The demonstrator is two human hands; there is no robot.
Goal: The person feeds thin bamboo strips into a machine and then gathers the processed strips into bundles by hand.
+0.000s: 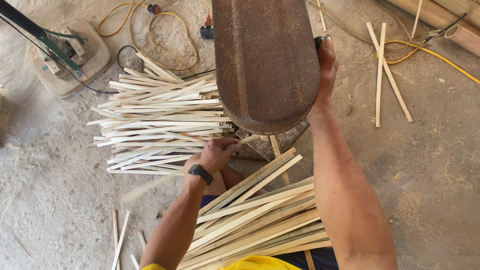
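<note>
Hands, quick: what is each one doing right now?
Left hand: closed, fingers gripping a thin bamboo strip.
Right hand: fingers wrapped over the edge of the rusty metal cover.

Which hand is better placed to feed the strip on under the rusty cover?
Left, probably. The left hand already has a grip on the thin bamboo strip, whose tip sits at the rusty metal cover. The right hand is up on the cover's far edge, away from the strips.
</note>
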